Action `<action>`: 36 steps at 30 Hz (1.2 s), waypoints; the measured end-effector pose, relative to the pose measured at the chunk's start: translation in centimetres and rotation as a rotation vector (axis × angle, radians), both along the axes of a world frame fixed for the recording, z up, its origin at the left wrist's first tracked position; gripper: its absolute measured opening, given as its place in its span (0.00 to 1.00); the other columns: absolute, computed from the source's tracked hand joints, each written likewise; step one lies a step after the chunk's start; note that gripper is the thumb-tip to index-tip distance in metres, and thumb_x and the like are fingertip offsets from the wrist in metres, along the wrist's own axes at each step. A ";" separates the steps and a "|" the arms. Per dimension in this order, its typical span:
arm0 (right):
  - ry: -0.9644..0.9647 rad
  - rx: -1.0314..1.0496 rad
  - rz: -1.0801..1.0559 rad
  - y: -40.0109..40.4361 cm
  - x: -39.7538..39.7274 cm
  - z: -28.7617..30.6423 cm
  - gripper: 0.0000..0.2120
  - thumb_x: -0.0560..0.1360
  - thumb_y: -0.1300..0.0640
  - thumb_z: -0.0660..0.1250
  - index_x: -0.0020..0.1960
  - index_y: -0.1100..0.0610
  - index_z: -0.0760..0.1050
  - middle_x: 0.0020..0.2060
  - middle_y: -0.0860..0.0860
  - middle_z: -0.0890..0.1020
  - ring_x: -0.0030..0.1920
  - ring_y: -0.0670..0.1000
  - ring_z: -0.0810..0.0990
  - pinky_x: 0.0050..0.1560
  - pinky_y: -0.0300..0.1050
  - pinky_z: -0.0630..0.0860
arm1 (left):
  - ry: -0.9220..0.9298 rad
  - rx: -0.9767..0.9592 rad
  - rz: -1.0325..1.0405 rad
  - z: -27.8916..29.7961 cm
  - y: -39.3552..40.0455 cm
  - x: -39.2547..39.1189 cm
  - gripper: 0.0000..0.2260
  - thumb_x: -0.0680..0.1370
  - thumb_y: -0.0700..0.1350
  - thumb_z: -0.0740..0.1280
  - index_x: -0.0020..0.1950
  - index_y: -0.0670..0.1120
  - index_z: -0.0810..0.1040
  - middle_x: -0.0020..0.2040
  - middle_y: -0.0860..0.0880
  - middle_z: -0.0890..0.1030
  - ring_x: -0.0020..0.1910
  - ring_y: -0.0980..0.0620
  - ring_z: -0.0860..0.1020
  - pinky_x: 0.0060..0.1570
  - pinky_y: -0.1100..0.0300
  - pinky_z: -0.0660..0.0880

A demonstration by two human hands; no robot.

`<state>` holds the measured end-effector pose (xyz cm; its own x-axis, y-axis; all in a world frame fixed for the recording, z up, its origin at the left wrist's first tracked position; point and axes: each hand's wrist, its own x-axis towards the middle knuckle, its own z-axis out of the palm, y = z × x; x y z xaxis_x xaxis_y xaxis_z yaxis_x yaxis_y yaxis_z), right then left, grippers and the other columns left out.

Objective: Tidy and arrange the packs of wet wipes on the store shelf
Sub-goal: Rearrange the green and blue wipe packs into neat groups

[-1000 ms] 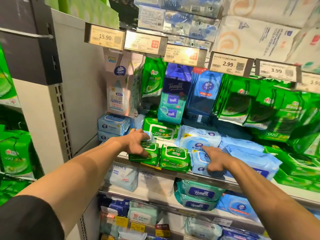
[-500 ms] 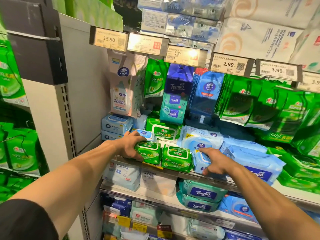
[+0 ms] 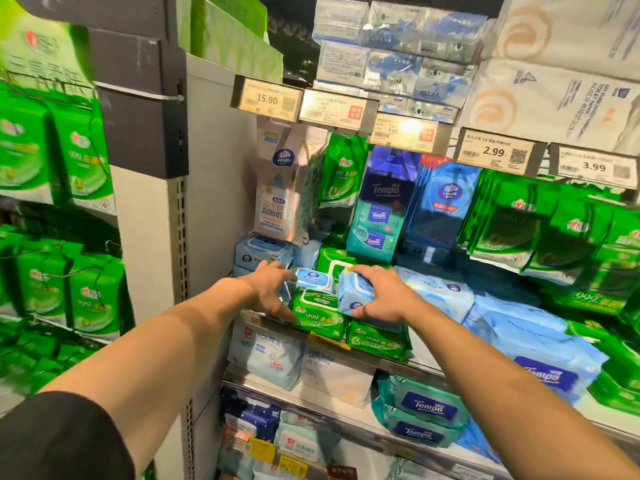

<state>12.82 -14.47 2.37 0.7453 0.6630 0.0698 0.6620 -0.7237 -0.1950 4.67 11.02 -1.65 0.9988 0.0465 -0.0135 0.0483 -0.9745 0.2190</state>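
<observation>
Green pack [image 3: 320,313], white lid, lying at shelf [image 3: 363,356] front edge | blue pack [image 3: 353,294] clasped by right hand [image 3: 384,294] | left hand [image 3: 268,289] spread, unclenched, fingertips touching green pack

Hanging packs [image 3: 377,209] crowd the shelf from above and stacked wipes packs [image 3: 512,327] fill its right side, leaving a gap only at the left, between the side panel [image 3: 214,202] and the green pack [image 3: 318,313].
</observation>
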 end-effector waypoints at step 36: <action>-0.091 -0.044 -0.101 14.0 3.4 -3.2 0.27 0.67 0.50 0.70 0.65 0.48 0.69 0.60 0.55 0.60 0.62 0.59 0.61 0.58 0.59 0.68 | -0.006 -0.123 -0.086 1.2 1.8 0.4 0.40 0.63 0.59 0.80 0.70 0.47 0.69 0.57 0.50 0.68 0.57 0.49 0.73 0.60 0.59 0.71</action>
<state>16.21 -0.43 -0.86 0.8005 0.5888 0.1121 0.5987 -0.7941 -0.1042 5.10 12.81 -0.44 0.9991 -0.0411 -0.0077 -0.0361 -0.9406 0.3375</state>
